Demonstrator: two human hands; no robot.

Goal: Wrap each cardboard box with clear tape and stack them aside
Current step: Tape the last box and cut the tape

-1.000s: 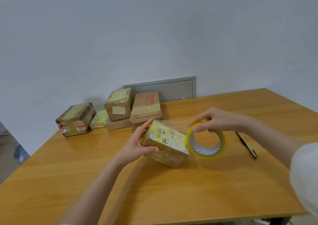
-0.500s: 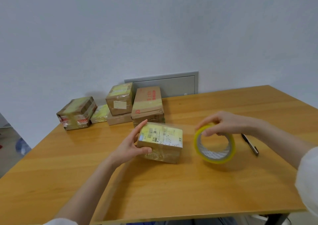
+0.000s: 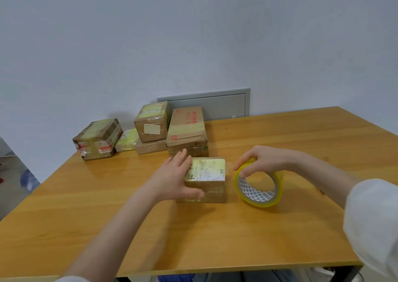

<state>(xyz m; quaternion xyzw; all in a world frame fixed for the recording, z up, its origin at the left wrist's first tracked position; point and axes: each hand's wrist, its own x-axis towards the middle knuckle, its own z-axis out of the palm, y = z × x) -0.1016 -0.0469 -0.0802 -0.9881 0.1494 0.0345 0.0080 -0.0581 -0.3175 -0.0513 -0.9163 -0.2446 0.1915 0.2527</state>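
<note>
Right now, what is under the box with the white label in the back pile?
A flat box lies under the labelled box, on the table. Only its front face shows; its top is covered. Whether the yellowish packet beside it reaches underneath cannot be seen.

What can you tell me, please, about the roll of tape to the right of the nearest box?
The tape roll is a wide ring of clear, yellow-tinted tape on a white core printed with small dark triangles. It is upright on edge, hole toward the camera, on or just above the wooden table, right of the labelled box and apart from it. The right hand grips its top, fingers curled over the rim.
</note>
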